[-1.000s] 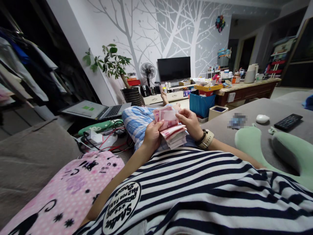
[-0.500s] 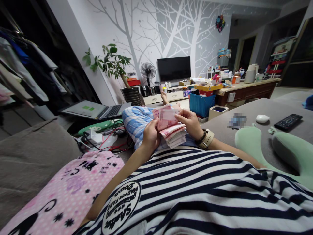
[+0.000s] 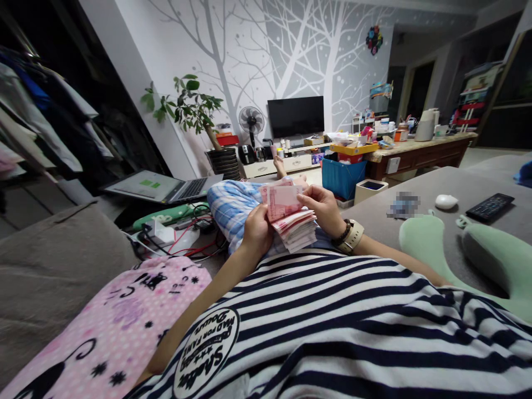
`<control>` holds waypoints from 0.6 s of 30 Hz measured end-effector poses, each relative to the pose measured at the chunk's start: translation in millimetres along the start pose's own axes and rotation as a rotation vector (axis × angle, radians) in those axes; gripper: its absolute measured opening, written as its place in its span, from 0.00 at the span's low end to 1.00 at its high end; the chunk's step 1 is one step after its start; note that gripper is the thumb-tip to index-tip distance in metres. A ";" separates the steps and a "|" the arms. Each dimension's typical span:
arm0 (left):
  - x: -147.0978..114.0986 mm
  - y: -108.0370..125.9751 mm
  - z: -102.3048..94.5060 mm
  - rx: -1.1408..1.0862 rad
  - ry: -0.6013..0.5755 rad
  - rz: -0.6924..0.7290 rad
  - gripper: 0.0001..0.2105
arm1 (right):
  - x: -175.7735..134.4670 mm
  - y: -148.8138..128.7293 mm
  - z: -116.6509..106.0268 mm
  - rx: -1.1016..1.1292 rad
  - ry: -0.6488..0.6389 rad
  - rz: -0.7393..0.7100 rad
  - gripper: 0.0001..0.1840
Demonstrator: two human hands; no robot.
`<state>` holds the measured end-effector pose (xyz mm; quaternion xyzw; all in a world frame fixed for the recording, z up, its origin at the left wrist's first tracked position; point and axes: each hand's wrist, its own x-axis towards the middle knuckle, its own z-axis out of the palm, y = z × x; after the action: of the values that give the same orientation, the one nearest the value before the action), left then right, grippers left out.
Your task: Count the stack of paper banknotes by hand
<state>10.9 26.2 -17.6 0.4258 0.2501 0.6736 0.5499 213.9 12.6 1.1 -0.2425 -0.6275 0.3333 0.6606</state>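
A thick, folded stack of pink banknotes (image 3: 296, 231) is gripped in my left hand (image 3: 256, 228), its loose ends fanning toward my striped shirt. My right hand (image 3: 322, 208) pinches the right edge of an upright pink banknote (image 3: 284, 203) between thumb and fingers. That note stands above the stack, its left end close to my left thumb. Behind it, part of another pink note shows. Both hands are over my lap, against blue plaid trousers (image 3: 233, 208). The fingers of my left hand are partly hidden behind the notes.
Left of my legs lie an open laptop (image 3: 162, 187) and tangled cables (image 3: 183, 235). A pink patterned cushion (image 3: 141, 310) is by my left arm. To the right on the sofa are a green neck pillow (image 3: 424, 238), a remote (image 3: 490, 206) and a white case (image 3: 446, 201).
The notes at the top of the stack have shifted slightly, with less of the rear note showing at the left. Both hands stay in nearly the same place.
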 end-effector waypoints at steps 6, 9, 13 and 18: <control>-8.4 7.4 9.3 0.039 -0.016 -0.003 0.08 | -0.2 0.0 0.1 0.004 -0.003 -0.005 0.37; -11.0 8.2 12.2 0.042 -0.012 0.005 0.08 | 0.1 0.6 0.3 0.008 -0.006 -0.007 0.38; -13.0 9.4 13.8 0.035 -0.016 -0.006 0.07 | 0.2 0.4 1.3 0.025 -0.001 -0.007 0.39; -15.9 10.7 17.3 0.051 -0.025 0.024 0.08 | -1.0 -3.4 3.4 0.035 0.003 -0.005 0.39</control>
<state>20.4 5.9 -4.9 0.4513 0.2554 0.6679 0.5339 211.0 9.2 3.3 -0.2298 -0.6210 0.3423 0.6666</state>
